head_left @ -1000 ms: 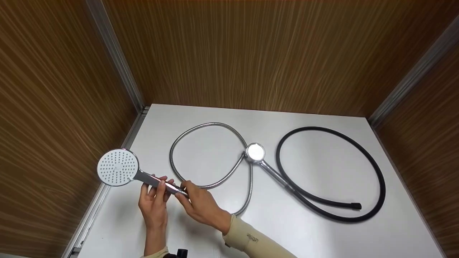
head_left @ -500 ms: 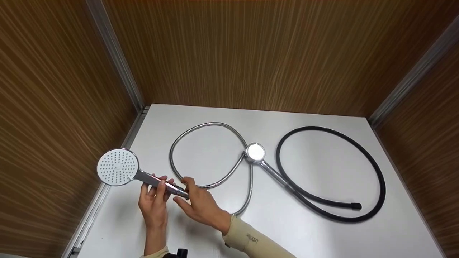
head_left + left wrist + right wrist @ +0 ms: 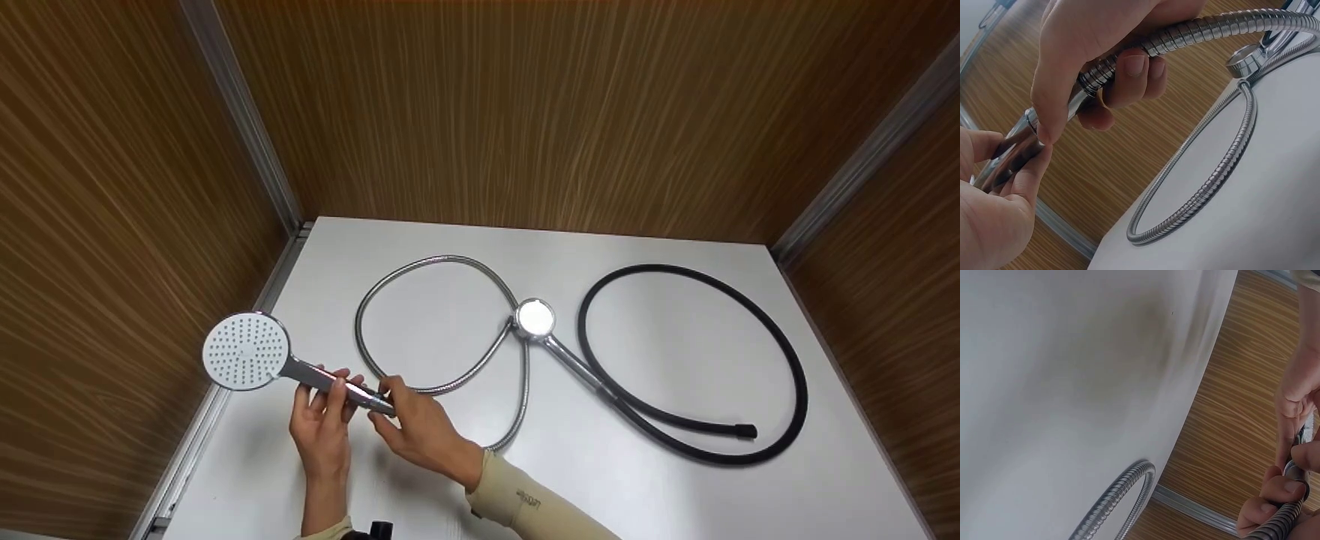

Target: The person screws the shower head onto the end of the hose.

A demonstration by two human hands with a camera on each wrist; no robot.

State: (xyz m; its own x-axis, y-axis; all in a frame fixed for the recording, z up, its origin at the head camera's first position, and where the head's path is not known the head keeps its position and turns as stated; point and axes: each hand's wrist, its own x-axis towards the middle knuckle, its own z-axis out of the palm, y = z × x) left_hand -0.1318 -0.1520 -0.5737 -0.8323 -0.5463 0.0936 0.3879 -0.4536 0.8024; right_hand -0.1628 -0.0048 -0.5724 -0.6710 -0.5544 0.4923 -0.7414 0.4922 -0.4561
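Observation:
At the left of the head view, a chrome hand shower (image 3: 246, 351) with a round white nozzle face is held up above the table, its face toward the camera. My left hand (image 3: 322, 435) holds its handle from below between thumb and fingers. At the handle's lower end, my right hand (image 3: 424, 431) pinches the chrome connector. In the left wrist view the connector (image 3: 1077, 102) meets the handle end, and a ribbed metal shower hose (image 3: 1207, 31) runs from it through the right hand. The threads inside the joint are hidden.
A smaller chrome hand shower (image 3: 535, 319) lies mid-table, its handle end meeting a looped black hose (image 3: 795, 360). The metal hose's loop (image 3: 360, 319) passes by its head. Wood-grain panels (image 3: 487, 112) enclose the white table (image 3: 637, 495) at the back and sides.
My right fingers loosened and spread at the connector half a second ago, then closed on it again. The left hand and the shower head have stayed in place.

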